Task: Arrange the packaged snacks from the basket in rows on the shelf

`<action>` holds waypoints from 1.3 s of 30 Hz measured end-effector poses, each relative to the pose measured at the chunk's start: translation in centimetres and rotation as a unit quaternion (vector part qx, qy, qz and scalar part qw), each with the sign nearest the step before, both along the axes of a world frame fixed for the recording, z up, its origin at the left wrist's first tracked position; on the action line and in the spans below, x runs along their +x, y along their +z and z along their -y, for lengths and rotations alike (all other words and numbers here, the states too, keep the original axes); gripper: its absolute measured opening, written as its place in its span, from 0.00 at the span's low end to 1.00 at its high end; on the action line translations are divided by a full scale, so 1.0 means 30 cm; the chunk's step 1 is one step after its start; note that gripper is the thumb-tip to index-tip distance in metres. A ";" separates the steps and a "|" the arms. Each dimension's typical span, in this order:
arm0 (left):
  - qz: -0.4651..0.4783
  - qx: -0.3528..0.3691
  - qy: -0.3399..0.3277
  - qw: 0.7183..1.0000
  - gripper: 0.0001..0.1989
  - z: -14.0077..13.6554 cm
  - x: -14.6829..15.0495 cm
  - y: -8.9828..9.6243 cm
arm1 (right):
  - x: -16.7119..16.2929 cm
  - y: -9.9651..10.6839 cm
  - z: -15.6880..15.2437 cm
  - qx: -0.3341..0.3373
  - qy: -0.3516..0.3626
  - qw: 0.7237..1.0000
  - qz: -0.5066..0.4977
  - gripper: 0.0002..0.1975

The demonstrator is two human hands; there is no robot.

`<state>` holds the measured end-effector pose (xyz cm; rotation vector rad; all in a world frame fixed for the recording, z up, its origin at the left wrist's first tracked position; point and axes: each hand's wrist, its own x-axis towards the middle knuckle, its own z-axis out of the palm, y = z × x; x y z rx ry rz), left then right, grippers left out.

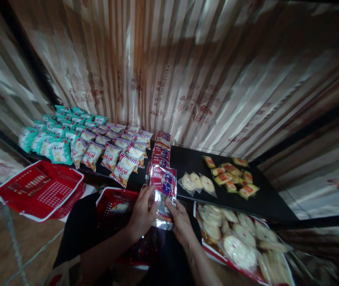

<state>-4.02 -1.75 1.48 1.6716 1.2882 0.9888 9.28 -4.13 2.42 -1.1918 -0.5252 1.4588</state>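
Between my two hands is a red and silver snack packet (163, 180), upright in front of the shelf edge. My left hand (142, 210) grips its left side, with the thumb across the front. My right hand (180, 216) holds the lower right side, thumb also on the front. Whether one packet or a small stack is held, I cannot tell. Just behind it, a row of similar red packets (161, 151) runs back along the black shelf (184, 157). Below my left hand is a red basket (106, 198) with packets inside, partly hidden by my arms.
White and orange snack bags (122, 169) and teal bags (59, 151) stand in rows at the left. Round wrapped crackers (197, 182) and small yellow packets (248, 190) lie at the right. A red basket (65, 196) stands left; a basket of round wrapped pieces (241, 248) stands right.
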 end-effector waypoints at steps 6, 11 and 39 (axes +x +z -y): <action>0.002 0.030 -0.004 1.000 0.21 -0.121 0.065 0.058 | 0.091 0.005 -0.126 0.042 -0.047 0.996 0.058 0.22; -0.038 0.030 0.013 0.999 0.19 -0.284 0.140 0.102 | 0.166 -0.011 -0.308 0.082 -0.105 0.983 0.124 0.29; -0.305 0.075 0.047 0.948 0.15 -0.772 0.330 0.046 | 0.276 -0.115 -0.948 0.039 -0.048 0.756 0.651 0.17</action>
